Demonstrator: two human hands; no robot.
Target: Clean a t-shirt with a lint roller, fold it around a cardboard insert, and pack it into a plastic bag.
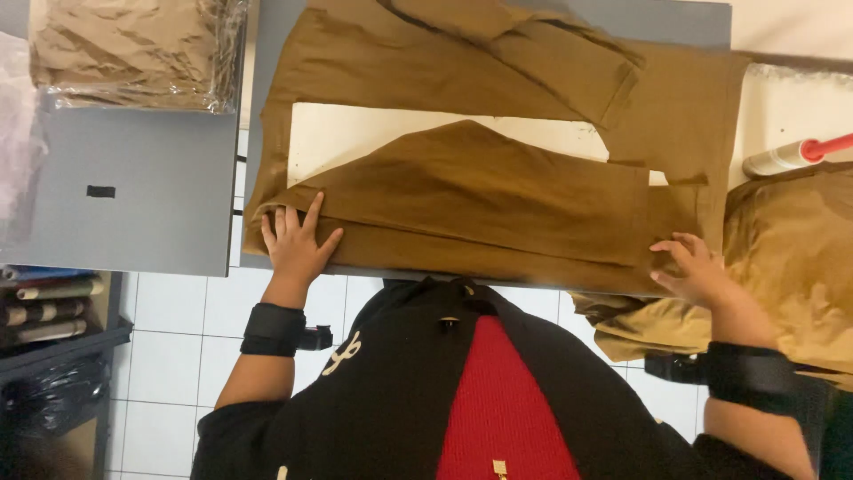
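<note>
Head view: a brown woven-cloth garment (480, 191), folded over a pale flat card insert (355, 133), lies on the grey desk (133, 204). The left hand (296, 242) presses flat, fingers spread, on its near-left corner, gripping nothing. The right hand (697, 267) rests half-open at the near-right edge, touching cloth. The fabric appears soft, light and limp; hold it at the folded edges.

A garment packing workshop: folded brown clothing (498, 191) over a cardboard sheet (355, 133) on a grey worktop (657, 22), bagged garments (124, 53) stacked alongside.
</note>
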